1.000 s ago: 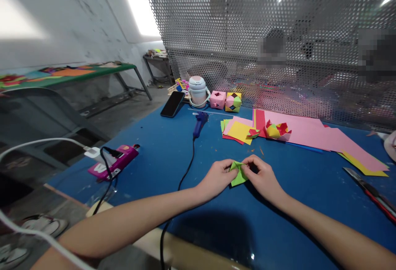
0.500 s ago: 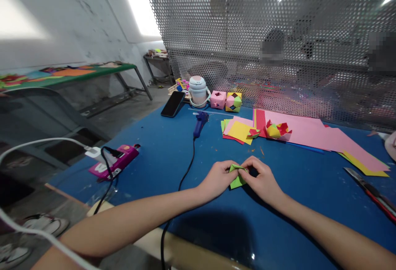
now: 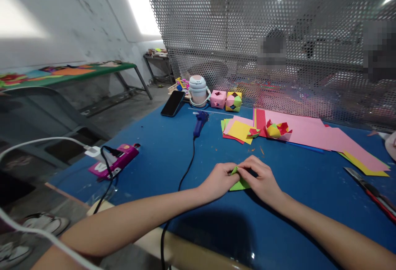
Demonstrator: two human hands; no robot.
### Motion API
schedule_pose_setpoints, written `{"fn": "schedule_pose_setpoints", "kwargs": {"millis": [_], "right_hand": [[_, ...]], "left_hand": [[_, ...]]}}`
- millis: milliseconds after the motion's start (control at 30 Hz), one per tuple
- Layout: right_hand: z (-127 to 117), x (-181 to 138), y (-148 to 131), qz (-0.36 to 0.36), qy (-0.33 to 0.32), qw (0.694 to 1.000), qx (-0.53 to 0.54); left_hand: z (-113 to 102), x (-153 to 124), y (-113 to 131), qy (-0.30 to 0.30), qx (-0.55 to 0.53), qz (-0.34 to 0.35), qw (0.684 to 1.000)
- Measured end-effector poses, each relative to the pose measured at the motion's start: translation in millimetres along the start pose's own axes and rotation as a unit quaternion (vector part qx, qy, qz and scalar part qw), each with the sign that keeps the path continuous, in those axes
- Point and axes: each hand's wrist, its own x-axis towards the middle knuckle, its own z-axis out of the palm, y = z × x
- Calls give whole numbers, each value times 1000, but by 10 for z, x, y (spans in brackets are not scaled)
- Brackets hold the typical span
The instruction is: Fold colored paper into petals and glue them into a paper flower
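Observation:
A small folded piece of green paper lies on the blue mat between my two hands. My left hand pinches its left edge with curled fingers. My right hand covers its right side, fingers closed and pressing the paper down against the mat. Most of the paper is hidden under my fingers.
Farther back lie coloured paper squares, pink sheets, a half-built red and yellow paper shape and two paper cubes. A blue glue gun, a phone, a white cup and a pink power strip are left; a knife is right.
The green paper has been flattened lower onto the mat, and my right hand has slid left over it. Both hands stay together at the same spot.

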Motion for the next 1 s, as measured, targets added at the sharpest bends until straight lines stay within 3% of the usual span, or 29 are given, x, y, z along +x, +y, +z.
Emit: {"fn": "schedule_pose_setpoints", "kwargs": {"millis": [267,400,533,1000], "right_hand": [[1,-12,2,-6,-2,1000,-17],[-7,-3,38,40,23,999,-19],[-11,15,78,80,28,996,-32],[-25,8,89,26,42,997,-52]], "left_hand": [[-1,2,18,15,-27,-7,999],[-20,27,51,72,-121,-58,988],[-19,44,52,78,-169,-84,979],[-29,22,56,67,-66,-35,995]]}}
